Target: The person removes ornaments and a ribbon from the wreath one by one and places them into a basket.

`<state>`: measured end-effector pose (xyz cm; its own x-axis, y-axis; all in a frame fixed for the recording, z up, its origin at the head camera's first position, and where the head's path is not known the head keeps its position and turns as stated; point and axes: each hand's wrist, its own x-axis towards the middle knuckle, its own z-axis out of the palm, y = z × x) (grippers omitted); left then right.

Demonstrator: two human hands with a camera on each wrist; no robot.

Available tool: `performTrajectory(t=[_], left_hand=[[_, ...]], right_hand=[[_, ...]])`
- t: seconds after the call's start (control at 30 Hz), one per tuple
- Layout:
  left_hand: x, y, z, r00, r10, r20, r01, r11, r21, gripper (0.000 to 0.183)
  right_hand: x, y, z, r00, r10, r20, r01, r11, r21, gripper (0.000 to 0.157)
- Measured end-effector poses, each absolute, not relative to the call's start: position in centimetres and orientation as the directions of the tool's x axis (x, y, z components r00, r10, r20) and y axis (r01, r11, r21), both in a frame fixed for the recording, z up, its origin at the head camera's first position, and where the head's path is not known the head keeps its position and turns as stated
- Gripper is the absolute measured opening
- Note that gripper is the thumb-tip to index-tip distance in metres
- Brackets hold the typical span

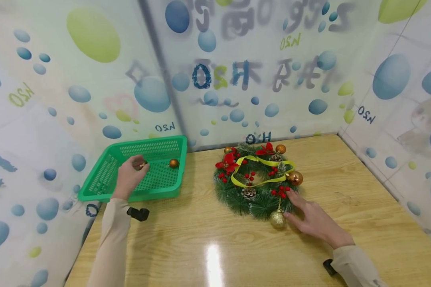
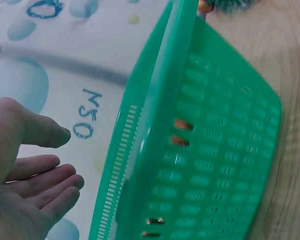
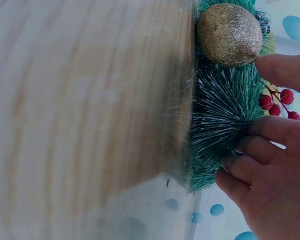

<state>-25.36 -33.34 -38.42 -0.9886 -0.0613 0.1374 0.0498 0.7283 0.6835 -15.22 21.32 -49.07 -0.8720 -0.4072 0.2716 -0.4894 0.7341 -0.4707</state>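
Head view shows the left hand [image 1: 130, 174] over the green basket [image 1: 165, 193], thumb and fingers parted, holding nothing, by a copper ball [image 1: 141, 164]. The basket sits at the table's [image 1: 186, 239] back-left corner. Near its back edge, the right hand [image 1: 316, 222] loosely touches the wreath [image 1: 237, 201]. Fetching an ornament seems underway; next calls for pinching that ball.
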Motion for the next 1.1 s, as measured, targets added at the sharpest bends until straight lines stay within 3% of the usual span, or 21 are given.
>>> performTrajectory(t=[0.43,1.1], left_hand=[[-25.3,-31.6,-41.0,-0.986,-0.017,0.166,0.108,0.692,0.714,0.050],[-24.9,-28.1,-39.8,-0.978,0.058,0.201,0.185,0.688,0.701,0.048]], right_hand=[[-15.2,21.3,-48.8,-0.866,-0.411,0.284,-0.499,0.739,-0.452,0.071],[-15.3,21.2,-48.5,-0.872,-0.424,0.244,-0.489,0.739,-0.463,0.072]])
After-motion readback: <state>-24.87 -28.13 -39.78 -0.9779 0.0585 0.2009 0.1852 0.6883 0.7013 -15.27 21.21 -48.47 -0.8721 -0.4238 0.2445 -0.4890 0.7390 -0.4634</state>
